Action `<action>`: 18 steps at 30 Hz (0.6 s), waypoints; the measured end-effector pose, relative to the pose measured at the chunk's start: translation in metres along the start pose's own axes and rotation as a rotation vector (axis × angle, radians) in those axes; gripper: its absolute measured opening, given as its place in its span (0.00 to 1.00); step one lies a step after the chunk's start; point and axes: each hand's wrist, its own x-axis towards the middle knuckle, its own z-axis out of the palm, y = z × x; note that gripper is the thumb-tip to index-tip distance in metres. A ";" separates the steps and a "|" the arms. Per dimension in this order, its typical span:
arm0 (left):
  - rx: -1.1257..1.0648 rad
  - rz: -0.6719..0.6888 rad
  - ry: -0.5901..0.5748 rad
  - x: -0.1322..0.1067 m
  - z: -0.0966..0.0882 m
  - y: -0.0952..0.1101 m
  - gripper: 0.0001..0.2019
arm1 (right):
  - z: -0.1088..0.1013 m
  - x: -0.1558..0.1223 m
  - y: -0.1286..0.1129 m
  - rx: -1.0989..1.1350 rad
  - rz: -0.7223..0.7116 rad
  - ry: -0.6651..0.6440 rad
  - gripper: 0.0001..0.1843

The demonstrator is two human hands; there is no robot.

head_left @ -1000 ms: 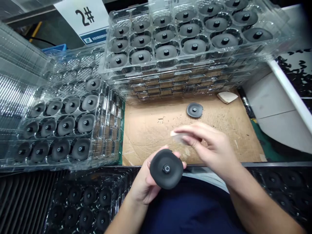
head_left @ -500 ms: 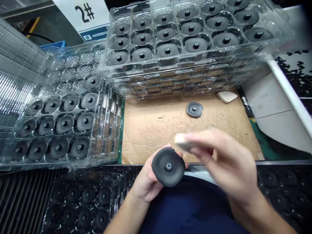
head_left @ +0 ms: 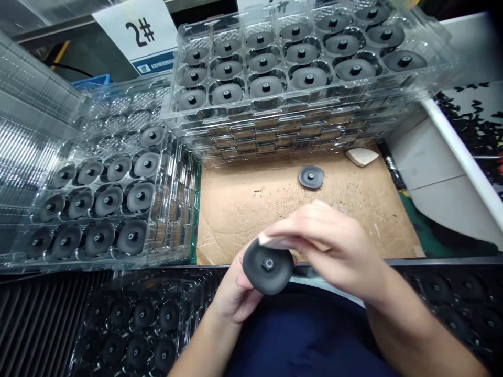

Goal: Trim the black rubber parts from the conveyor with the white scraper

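Observation:
My left hand [head_left: 234, 293] grips a round black rubber disc [head_left: 268, 267] with a small metal hub, held face up over my lap. My right hand [head_left: 330, 246] is closed on a small pale flat piece [head_left: 270, 241], whose end touches the disc's upper edge. Another black disc [head_left: 311, 176] lies loose on the brown cardboard sheet [head_left: 236, 209] beyond my hands.
A stack of clear trays [head_left: 298, 120] filled with discs stands at the back. A partly filled clear tray [head_left: 98, 199] sits on a stack at left. Black trays [head_left: 133, 330] with discs lie near my lap. A white wedge [head_left: 361, 156] rests at the cardboard's far right.
My right hand has come down and left, bringing the pale piece against the top edge of the disc. The left hand has barely moved.

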 end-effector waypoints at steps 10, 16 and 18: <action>-0.191 0.054 -0.107 -0.003 -0.002 0.007 0.28 | 0.042 -0.067 0.060 0.050 0.560 0.005 0.09; -0.123 0.064 0.016 -0.001 0.004 0.004 0.29 | 0.013 -0.030 -0.001 0.040 0.355 0.277 0.11; -0.055 0.069 0.080 0.000 0.005 0.001 0.32 | 0.011 -0.018 -0.025 0.022 0.087 0.252 0.12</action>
